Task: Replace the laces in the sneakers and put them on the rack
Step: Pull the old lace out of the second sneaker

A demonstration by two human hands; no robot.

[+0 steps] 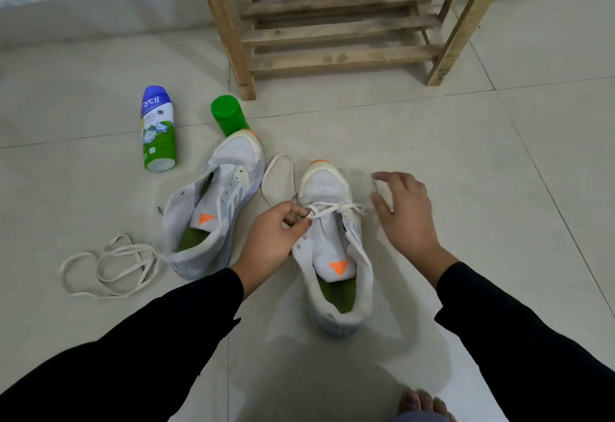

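Black sleeves cover both arms of a person reaching down to a tiled floor [466, 142]. The left hand [276, 238] pinches a white lace [336, 208] between thumb and fingertips, just where it crosses the front eyelets of a white sneaker [332, 255]. The right hand [402, 212] hovers beside the toe of that sneaker with fingers spread and partly curled; it is blurred, so whether it holds the lace's other end cannot be told. This sneaker stands upright, toe pointing away, with a green insole and an orange triangle on its tongue. A loop of the lace lies on the floor to its left. Beyond the loop a second sneaker [213, 208] rests unlaced, tilted on its side. A loose lace [109, 265] curls on the floor by its heel. Farther off lie a spray bottle [158, 128] and a green container [229, 115]. A wooden rack [332, 32] stands behind, well apart. A bare foot [422, 401] shows at the bottom edge.
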